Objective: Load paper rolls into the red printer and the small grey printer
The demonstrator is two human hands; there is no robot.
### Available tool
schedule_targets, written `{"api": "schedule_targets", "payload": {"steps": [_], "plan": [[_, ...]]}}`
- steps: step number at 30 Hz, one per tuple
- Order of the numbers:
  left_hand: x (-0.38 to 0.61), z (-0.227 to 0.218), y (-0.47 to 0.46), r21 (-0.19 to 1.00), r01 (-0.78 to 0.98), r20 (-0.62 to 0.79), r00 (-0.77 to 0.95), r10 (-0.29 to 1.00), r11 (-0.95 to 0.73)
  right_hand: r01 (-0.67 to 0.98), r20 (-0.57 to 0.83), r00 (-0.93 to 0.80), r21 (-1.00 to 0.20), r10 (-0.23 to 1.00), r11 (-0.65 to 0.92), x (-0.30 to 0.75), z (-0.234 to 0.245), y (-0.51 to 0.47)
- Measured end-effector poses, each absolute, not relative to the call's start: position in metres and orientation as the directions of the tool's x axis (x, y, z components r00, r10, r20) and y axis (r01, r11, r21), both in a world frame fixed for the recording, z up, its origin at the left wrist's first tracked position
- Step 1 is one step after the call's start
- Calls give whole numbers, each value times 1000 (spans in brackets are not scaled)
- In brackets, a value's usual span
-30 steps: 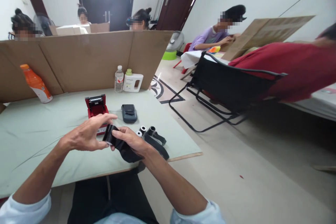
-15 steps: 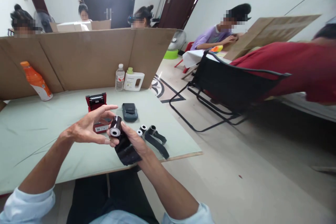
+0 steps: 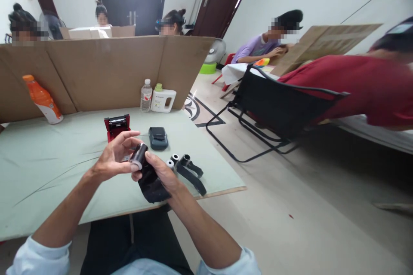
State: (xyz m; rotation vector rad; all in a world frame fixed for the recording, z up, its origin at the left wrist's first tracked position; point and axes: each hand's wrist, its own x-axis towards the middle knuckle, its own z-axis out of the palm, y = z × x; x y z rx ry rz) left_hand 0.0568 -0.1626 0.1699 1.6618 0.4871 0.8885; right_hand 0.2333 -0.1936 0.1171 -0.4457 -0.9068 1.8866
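Over pale-green cloth [image 3: 74, 137] bearing 3 hollow-cored rolls [image 3: 174, 159], 1 glossy black cylinder [image 3: 140, 154] is grasped by the right hand [image 3: 161, 172], left hand [image 3: 111, 161] loosely parted.

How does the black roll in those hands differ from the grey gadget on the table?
The black roll is a cylinder; the grey gadget is boxy. The black roll is held tilted by the right hand, while the grey gadget rests untouched on the table. Both are dark in colour.
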Motion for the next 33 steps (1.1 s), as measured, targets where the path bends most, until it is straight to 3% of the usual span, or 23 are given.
{"api": "schedule_targets", "payload": {"steps": [3,6,8,11,13,16,18,21,24,27,29,31,33], "plan": [[46,201,-161,835,192,209,757,619,-516,-423,8,-512,-873,859,-244,244,122,-193],[43,223,-165,701,334,158,789,593,-630,-368,-3,-525,-901,851,-231,246,123,-193],[48,214,-168,766,273,203,756,622,-582,-456,34,-518,-856,855,-242,241,120,-195],[58,179,-170,926,-52,320,636,702,-374,-628,109,-477,-737,872,-251,231,115,-197],[60,164,-169,939,-178,341,586,735,-294,-643,120,-463,-727,878,-240,231,114,-197],[55,178,-169,900,49,293,668,684,-433,-489,53,-506,-840,861,-236,241,120,-196],[50,203,-171,760,273,221,745,629,-590,-369,3,-537,-900,844,-231,250,125,-195],[45,228,-172,613,386,164,792,588,-690,-328,-12,-562,-914,827,-236,254,125,-193],[49,215,-172,753,277,210,759,616,-597,-437,27,-561,-859,828,-268,246,117,-195],[59,177,-173,937,-69,305,646,700,-344,-599,99,-505,-755,858,-265,235,109,-198],[64,157,-175,943,-267,320,573,754,-197,-655,123,-483,-708,867,-264,231,105,-199],[64,151,-174,943,-302,296,572,765,-139,-664,120,-489,-693,864,-279,231,104,-198],[58,160,-171,961,-211,271,619,737,-176,-665,107,-493,-686,864,-295,233,105,-196]]}}
